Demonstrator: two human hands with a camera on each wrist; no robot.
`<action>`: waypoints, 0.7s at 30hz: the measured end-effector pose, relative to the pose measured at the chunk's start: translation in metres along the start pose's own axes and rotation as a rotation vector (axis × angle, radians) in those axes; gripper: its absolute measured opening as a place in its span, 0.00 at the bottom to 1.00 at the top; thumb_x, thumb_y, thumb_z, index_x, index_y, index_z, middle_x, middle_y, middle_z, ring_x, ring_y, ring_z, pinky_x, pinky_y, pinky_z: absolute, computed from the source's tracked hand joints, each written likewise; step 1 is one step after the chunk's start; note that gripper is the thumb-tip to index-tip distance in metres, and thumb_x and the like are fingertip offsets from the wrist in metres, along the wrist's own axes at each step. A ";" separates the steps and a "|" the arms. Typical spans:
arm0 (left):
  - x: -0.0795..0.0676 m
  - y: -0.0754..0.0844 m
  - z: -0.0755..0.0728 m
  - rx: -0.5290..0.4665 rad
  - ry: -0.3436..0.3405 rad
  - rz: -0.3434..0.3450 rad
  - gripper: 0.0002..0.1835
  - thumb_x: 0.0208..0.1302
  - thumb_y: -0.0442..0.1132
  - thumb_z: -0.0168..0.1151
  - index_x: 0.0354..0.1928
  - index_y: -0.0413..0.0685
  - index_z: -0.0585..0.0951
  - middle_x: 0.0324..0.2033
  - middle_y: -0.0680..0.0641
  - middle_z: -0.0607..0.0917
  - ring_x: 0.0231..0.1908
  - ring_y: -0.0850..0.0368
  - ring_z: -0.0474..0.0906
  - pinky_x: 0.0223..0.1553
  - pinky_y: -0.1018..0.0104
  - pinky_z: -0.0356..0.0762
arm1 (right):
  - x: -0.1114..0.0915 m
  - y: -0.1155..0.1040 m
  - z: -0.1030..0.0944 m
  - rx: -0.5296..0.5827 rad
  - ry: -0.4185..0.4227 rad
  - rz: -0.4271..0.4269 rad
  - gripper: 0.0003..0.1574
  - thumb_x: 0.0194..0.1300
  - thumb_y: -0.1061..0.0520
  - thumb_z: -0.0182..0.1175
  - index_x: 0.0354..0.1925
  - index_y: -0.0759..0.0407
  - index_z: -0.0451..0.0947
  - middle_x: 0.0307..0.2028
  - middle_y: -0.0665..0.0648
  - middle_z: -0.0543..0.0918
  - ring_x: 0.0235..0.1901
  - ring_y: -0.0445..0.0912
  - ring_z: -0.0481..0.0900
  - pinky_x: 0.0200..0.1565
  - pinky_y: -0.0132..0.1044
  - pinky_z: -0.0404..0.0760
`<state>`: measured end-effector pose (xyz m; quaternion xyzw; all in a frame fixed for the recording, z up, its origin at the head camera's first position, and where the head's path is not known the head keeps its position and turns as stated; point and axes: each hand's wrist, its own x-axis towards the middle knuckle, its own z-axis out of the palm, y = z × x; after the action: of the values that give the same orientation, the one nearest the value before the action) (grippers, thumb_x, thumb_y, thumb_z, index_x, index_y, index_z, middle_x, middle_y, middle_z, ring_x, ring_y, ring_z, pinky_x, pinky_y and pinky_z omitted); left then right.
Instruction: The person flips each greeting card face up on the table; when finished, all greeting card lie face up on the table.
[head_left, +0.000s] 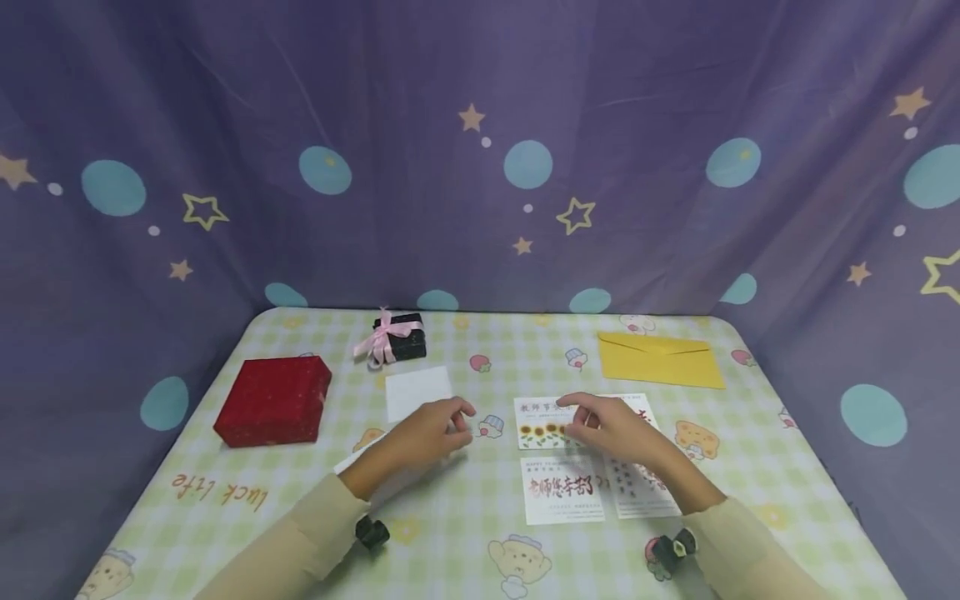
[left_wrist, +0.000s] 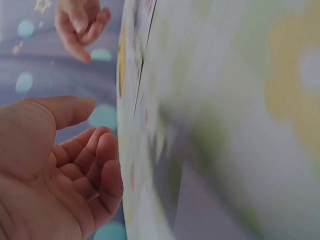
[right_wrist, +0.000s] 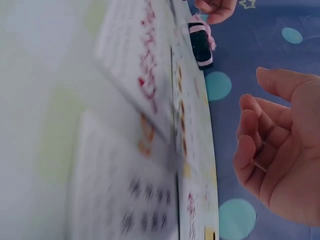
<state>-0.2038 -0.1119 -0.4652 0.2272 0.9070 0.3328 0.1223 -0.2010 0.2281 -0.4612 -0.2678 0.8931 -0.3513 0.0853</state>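
The left sleeve [head_left: 288,542] and the right sleeve [head_left: 753,554] are made of plain, pale beige cloth. A small black device [head_left: 371,532] sits by the left cuff [head_left: 341,508]; a second dark device [head_left: 672,547], which has a small light mark, sits by the right cuff [head_left: 708,517].

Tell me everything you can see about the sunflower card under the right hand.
The sunflower card looks like thin white paper stock, rectangular, with Chinese lettering along its top and a row of sunflowers below. It lies flat, print up, on the checked table, its lettering upright in the head view. The right hand hides its right end, apparently hovering without touching. A narrow gap separates it from the red-lettered card nearer the person.
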 end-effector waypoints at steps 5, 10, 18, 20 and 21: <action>-0.013 -0.017 -0.033 0.004 0.069 -0.105 0.20 0.69 0.39 0.63 0.61 0.42 0.77 0.40 0.51 0.83 0.34 0.61 0.76 0.38 0.65 0.75 | 0.025 -0.008 0.008 -0.005 -0.026 -0.033 0.27 0.72 0.53 0.62 0.66 0.59 0.75 0.34 0.44 0.82 0.24 0.36 0.74 0.30 0.32 0.76; -0.023 -0.041 -0.053 0.027 0.116 -0.174 0.22 0.69 0.40 0.62 0.62 0.40 0.76 0.45 0.44 0.83 0.32 0.59 0.77 0.35 0.64 0.76 | 0.049 -0.017 0.020 -0.023 -0.070 -0.058 0.27 0.72 0.54 0.62 0.65 0.60 0.75 0.34 0.45 0.82 0.24 0.35 0.75 0.30 0.32 0.77; -0.027 -0.075 -0.070 0.054 0.164 -0.230 0.26 0.67 0.39 0.65 0.64 0.36 0.74 0.48 0.39 0.83 0.46 0.47 0.81 0.49 0.51 0.80 | 0.093 -0.029 0.033 0.013 -0.097 -0.076 0.27 0.73 0.53 0.59 0.67 0.59 0.74 0.36 0.47 0.84 0.30 0.38 0.78 0.36 0.34 0.79; -0.029 -0.084 -0.072 0.061 0.177 -0.246 0.28 0.66 0.39 0.66 0.65 0.36 0.73 0.49 0.38 0.83 0.49 0.45 0.80 0.50 0.50 0.80 | 0.108 -0.032 0.037 0.031 -0.096 -0.074 0.28 0.73 0.53 0.59 0.68 0.59 0.73 0.38 0.49 0.84 0.33 0.40 0.79 0.39 0.36 0.79; -0.029 -0.089 -0.074 0.064 0.179 -0.257 0.29 0.65 0.39 0.67 0.66 0.36 0.73 0.49 0.38 0.82 0.48 0.46 0.80 0.50 0.50 0.79 | 0.115 -0.034 0.040 0.044 -0.096 -0.070 0.29 0.73 0.53 0.59 0.68 0.59 0.73 0.38 0.49 0.84 0.34 0.40 0.79 0.39 0.36 0.78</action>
<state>-0.2350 -0.2266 -0.4663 0.0822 0.9460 0.3044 0.0750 -0.2700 0.1223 -0.4635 -0.3133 0.8702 -0.3604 0.1218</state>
